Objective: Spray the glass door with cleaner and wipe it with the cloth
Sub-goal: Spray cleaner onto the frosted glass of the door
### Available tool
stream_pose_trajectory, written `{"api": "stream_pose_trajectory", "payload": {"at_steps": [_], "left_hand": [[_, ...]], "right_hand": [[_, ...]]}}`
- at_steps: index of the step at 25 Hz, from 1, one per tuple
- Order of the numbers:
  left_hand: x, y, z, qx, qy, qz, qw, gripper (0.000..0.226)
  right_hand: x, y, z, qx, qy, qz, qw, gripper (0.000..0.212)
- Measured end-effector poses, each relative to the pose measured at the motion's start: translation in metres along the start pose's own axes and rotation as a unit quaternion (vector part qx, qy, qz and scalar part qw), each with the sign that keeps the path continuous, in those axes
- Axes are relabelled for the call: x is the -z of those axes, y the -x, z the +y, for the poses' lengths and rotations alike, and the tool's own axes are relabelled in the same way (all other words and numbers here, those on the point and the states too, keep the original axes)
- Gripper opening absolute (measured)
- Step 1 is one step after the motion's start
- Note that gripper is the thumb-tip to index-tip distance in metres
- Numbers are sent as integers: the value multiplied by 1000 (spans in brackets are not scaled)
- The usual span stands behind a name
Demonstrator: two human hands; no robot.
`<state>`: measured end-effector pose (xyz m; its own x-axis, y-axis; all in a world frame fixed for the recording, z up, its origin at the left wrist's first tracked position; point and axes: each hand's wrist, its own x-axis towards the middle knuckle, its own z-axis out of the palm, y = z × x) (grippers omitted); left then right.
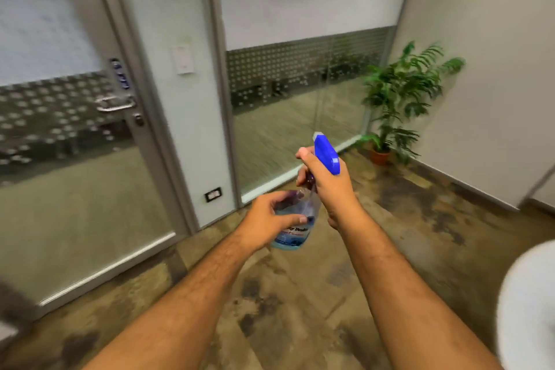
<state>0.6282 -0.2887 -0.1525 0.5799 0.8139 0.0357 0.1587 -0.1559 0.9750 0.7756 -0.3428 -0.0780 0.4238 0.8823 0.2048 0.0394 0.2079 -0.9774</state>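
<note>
L hand [270,216]: forearm extended fwd, fingers curled round bottle [295,219] body. R hand [327,186]: forearm extended, gripping bottle neck, above L.

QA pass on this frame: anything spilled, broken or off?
No spill or damage shows. Both hands hold the clear spray bottle with blue trigger head: right hand at the neck, left hand on the body. The floor's dark patches look like flooring pattern; blur prevents certainty.

potted plant [399,99], wall outlet [213,194], light switch [184,59]
</note>
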Motion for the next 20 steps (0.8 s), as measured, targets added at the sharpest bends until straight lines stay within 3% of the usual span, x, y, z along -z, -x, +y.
{"api": "stream_pose_trajectory", "payload": {"at_steps": [3, 6, 9, 14, 20], "left_hand": [[90, 24, -20, 12, -9, 88, 996, 56], [153, 39, -37, 11, -26, 215, 976, 60], [208, 43, -50, 4, -41, 289, 957, 58], [325, 32, -62, -22, -64, 354, 933, 59], [460, 9, -49, -64, -76, 444, 891, 43]], "right_hand": [[-102, -15, 8, 5, -24, -62, 998, 16], [-196, -29, 15, 18, -30, -73, 997, 22], [-273, -44, 13, 16, -44, -99, 994, 21], [-393, -84, 13, 26, -91, -158, 983, 18], [-538, -149, 2, 68, -139, -215, 964, 13]]}}
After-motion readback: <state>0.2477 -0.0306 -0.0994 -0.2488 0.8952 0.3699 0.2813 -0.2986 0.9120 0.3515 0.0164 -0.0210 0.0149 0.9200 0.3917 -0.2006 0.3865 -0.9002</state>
